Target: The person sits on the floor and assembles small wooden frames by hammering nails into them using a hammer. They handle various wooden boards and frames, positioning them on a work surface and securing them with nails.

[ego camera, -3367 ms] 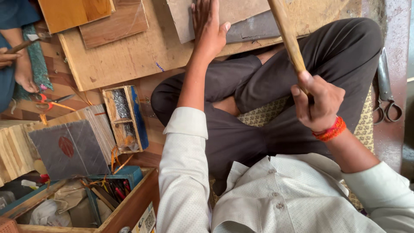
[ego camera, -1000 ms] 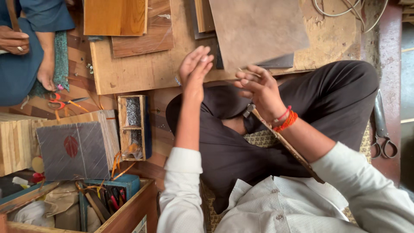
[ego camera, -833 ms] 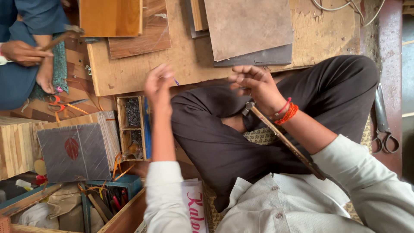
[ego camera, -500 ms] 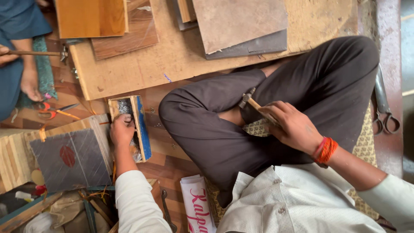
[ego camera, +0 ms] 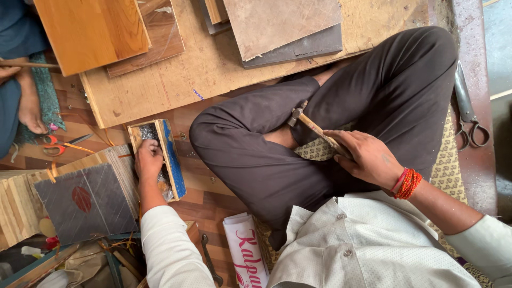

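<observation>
1. Head view, left side: the left hand (ego camera: 148,159) reaches down into a small wooden box (ego camera: 158,158) with a blue-painted side, which lies on the floor at about 9 o'clock from the person's bent knee. The fingers are curled into the box over a heap of small dark metal bits; whether they pinch any cannot be told.
2. Head view, right side: the right hand (ego camera: 368,157) is closed around the wooden handle of a small hammer (ego camera: 314,128). The hammer rests across the lap, its metal head pointing toward 10 o'clock, just above the dark trousers (ego camera: 277,154). A red thread band (ego camera: 408,183) circles that wrist.
3. At 12 o'clock from the lap lies a broad plywood board (ego camera: 213,69) on the floor, with a grey-brown panel (ego camera: 282,26) stacked on it and an orange-brown wooden panel (ego camera: 93,32) overlapping its left end.
4. At 3 o'clock, well apart from the right hand, a pair of large metal shears (ego camera: 468,112) lies on a dark strip of floor.
5. At 8 o'clock from the box, just beside it, stands a block of stacked wood (ego camera: 21,208) carrying a dark slate-coloured sheet (ego camera: 85,202) with a red leaf-shaped mark.
6. At 10 o'clock, at the frame's edge, another person's bare foot (ego camera: 32,106) rests on a green mat, with orange-handled scissors (ego camera: 61,145) near it.
</observation>
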A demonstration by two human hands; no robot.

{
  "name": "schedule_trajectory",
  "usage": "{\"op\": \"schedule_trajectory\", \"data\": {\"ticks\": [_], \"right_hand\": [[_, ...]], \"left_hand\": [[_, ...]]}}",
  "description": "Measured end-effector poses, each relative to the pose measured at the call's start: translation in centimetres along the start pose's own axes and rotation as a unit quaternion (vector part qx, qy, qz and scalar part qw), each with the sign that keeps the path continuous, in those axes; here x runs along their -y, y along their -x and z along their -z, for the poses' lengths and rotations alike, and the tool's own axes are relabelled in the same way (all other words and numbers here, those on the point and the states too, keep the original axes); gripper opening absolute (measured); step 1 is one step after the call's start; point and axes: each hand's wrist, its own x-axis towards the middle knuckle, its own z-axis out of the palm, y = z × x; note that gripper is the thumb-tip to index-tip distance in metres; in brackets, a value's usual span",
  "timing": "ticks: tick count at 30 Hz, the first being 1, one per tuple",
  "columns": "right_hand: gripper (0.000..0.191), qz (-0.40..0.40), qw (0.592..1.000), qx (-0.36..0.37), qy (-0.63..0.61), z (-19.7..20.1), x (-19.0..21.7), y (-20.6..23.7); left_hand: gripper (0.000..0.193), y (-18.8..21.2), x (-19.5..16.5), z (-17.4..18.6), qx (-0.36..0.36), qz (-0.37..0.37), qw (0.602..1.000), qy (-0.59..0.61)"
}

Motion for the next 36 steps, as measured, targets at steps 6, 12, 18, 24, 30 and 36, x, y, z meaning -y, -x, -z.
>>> {"op": "schedule_trajectory", "data": {"ticks": [6, 12, 18, 24, 30, 36], "right_hand": [[0.063, 0.038, 0.999, -0.035, -0.002, -0.3, -0.4, 0.1], [0.060, 0.018, 0.999, -0.028, -0.015, -0.5, -0.6, 0.4], [0.060, 0.011, 0.999, -0.027, -0.028, -0.4, -0.3, 0.2], [0.061, -0.004, 0.999, -0.010, -0.040, -0.2, 0.0, 0.3], [0.063, -0.050, 0.991, -0.027, -0.119, -0.4, 0.3, 0.3], [0.069, -0.043, 0.920, -0.138, -0.365, 0.4, 1.1, 0.0]], "left_hand": [[0.016, -0.7, -0.2, 0.3, 0.026, 0.007, 1.000, -0.011], [0.018, -0.8, 0.1, 0.2, 0.060, 0.026, 0.997, -0.053], [0.030, -0.6, 0.3, 0.3, 0.033, 0.012, 0.999, -0.034], [0.011, -0.5, 1.0, 0.1, -0.008, 0.020, 1.000, 0.006], [0.009, -0.9, 0.2, 0.2, -0.089, -0.064, 0.978, 0.177], [0.014, -2.4, -13.2, -0.4, -0.151, -0.256, 0.889, 0.349]]}}
